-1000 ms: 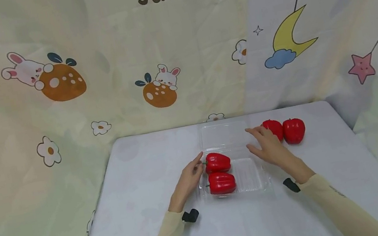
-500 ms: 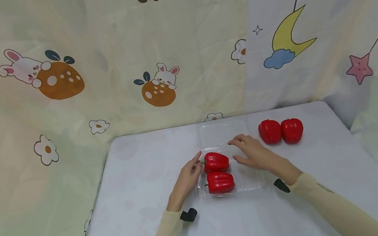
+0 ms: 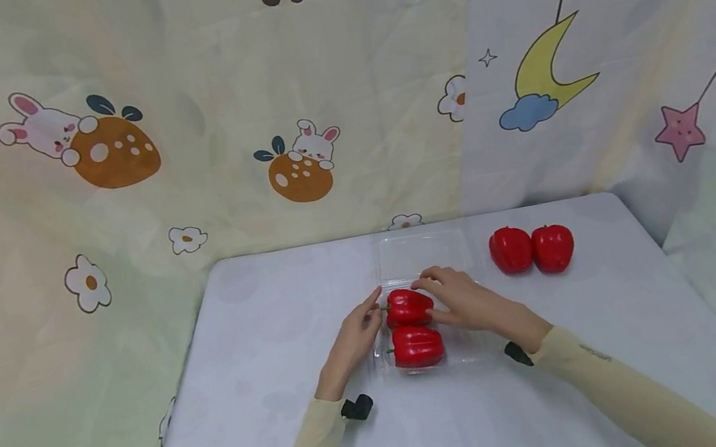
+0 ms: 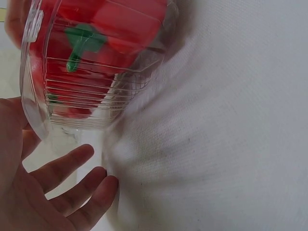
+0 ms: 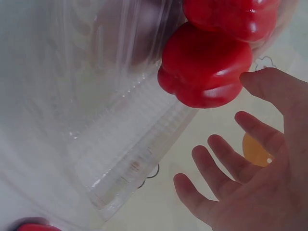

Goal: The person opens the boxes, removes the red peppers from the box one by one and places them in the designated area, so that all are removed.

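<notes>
Two red bell peppers lie on their sides in the left part of a clear plastic clamshell box (image 3: 476, 346), the far pepper (image 3: 409, 306) right behind the near pepper (image 3: 417, 346). Their green stems (image 4: 79, 43) point left. My left hand (image 3: 353, 344) is at the box's left wall, fingers loosely extended, some spread below the rim in the left wrist view. My right hand (image 3: 461, 301) reaches over the box from the right. Its thumb tip (image 5: 255, 82) is right at the far pepper's end, while the other fingers are apart and nearly straight.
Two more red bell peppers, a left one (image 3: 511, 250) and a right one (image 3: 553, 248), stand side by side at the back right of the white table (image 3: 263, 336). The box's lid (image 3: 422, 254) lies open toward the back edge, before a printed cloth backdrop (image 3: 197, 124).
My right hand has moved left, away from the two peppers at the back right, to the far pepper in the box. My left hand has stayed at the box's left side.
</notes>
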A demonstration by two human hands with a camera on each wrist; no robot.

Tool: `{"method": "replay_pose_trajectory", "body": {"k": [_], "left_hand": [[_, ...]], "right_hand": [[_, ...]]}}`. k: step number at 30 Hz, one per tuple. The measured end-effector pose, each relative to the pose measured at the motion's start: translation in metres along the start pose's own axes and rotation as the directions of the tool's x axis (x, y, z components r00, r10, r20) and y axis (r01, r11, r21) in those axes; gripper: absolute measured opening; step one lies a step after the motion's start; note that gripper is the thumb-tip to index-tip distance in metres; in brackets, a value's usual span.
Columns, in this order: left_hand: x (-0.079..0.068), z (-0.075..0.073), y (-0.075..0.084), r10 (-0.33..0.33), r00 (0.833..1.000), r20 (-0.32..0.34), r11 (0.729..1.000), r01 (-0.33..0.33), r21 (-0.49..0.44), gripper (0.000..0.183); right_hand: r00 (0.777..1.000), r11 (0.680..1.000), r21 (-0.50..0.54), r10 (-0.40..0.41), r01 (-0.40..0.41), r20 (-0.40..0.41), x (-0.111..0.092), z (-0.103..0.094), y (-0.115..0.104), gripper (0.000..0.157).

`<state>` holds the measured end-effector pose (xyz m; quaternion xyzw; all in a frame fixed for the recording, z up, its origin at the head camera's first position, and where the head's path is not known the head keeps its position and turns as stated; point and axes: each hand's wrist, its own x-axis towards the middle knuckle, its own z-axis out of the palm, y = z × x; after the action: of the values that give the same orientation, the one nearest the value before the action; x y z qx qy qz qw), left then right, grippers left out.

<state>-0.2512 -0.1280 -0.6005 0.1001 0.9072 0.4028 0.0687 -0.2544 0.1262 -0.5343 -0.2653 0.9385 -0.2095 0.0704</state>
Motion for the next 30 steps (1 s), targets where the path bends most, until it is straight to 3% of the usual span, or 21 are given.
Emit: {"method": "replay_pose_trajectory", "body": {"k": [12, 22, 30], "left_hand": [[-0.002, -0.002, -0.001, 0.018, 1.000, 0.021, 0.999, -0.017, -0.030, 0.050], [-0.002, -0.002, 0.000, 0.048, 0.999, 0.019, 0.999, -0.048, -0.014, 0.049], [-0.002, -0.003, 0.000, 0.024, 0.999, 0.022, 1.000, -0.023, -0.016, 0.049]], "right_hand": [[0.994, 0.996, -0.077, -0.039, 0.047, 0.103, 0.011, -0.001, -0.014, 0.084], [0.986, 0.989, -0.097, -0.100, 0.113, 0.133, 0.018, 0.002, -0.017, 0.073], [0.975, 0.983, -0.121, -0.111, 0.136, 0.191, 0.025, 0.002, -0.021, 0.080]]}}
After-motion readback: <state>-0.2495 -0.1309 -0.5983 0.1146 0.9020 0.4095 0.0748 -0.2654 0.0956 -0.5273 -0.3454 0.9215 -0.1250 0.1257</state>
